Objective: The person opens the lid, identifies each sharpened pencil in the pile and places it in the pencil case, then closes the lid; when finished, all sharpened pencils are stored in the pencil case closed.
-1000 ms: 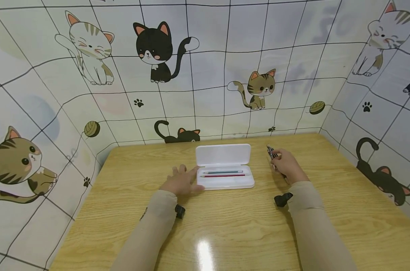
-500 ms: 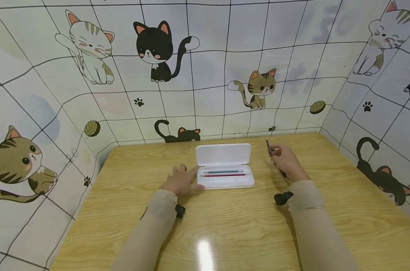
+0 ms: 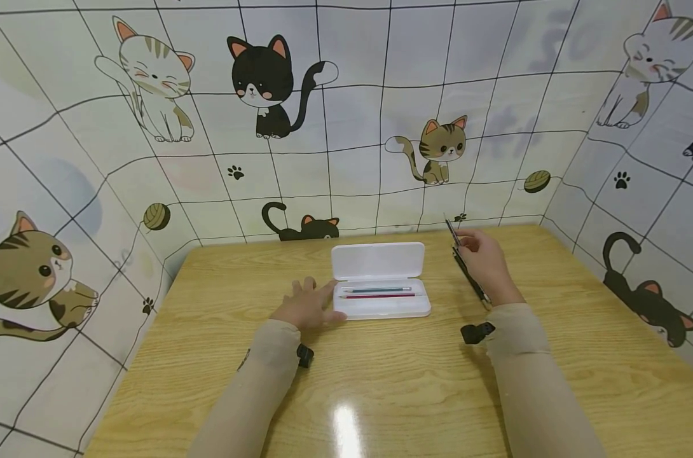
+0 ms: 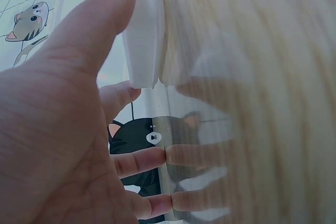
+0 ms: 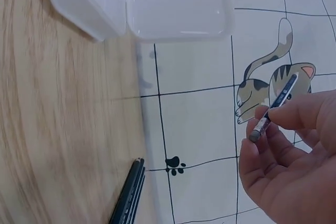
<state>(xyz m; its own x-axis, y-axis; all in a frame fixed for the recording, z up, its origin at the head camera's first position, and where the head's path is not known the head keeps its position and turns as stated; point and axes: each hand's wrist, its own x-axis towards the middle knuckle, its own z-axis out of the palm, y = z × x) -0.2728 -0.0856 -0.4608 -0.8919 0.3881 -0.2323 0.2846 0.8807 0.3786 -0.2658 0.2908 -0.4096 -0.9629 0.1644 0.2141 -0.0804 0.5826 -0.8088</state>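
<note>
My right hand (image 3: pixel 486 267) pinches a dark pencil (image 5: pixel 282 96) between thumb and fingers, raised over the table's far right. Its grey eraser end shows in the right wrist view. Below that hand several black pens or pencils (image 3: pixel 471 278) lie side by side on the wood. An opened white pencil case (image 3: pixel 383 310) stands in the middle, lid tilted back; a teal pencil (image 3: pixel 377 290) and a red pencil (image 3: pixel 381 296) lie inside it. At the case's left end my left hand (image 3: pixel 305 308) rests with fingers spread, its thumb (image 4: pixel 121 3) along the case's side.
The wooden table (image 3: pixel 375 381) ends at a cat-print cloth wall (image 3: pixel 358 140) close behind the case lid. More of this cloth borders the left and right sides. A small black camera (image 3: pixel 477 333) sits on the right wrist.
My right hand has lifted one pencil off the bunch of dark pencils, up and toward the back. The others stay on the table. My left hand and the case have not moved.
</note>
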